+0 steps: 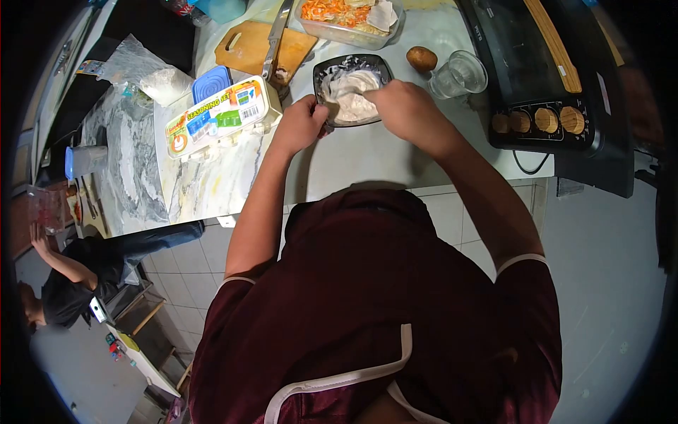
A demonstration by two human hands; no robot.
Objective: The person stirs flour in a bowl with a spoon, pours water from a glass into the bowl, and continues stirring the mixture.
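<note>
A black square bowl [388, 68] holds a thick whitish batter [357, 107], with white smears up its inner wall. My left hand [304, 125] is closed at the bowl's near left rim, thumb and fingers pinching the edge. Over the right side of the bowl, my right hand [406, 107] is closed in a fist. What it grips, perhaps a utensil dipping into the batter, is hidden by the fingers. A brown egg-shaped item [421, 59] and a clear glass [459, 75] are just beyond my right hand.
Behind the bowl sit a knife [276, 39] on a wooden cutting board [240, 46] and a tub of shredded vegetables [339, 28]. A seasoning-set box [219, 116] lies left, a black oven [537, 78] right. Another person [78, 272] is at the far left.
</note>
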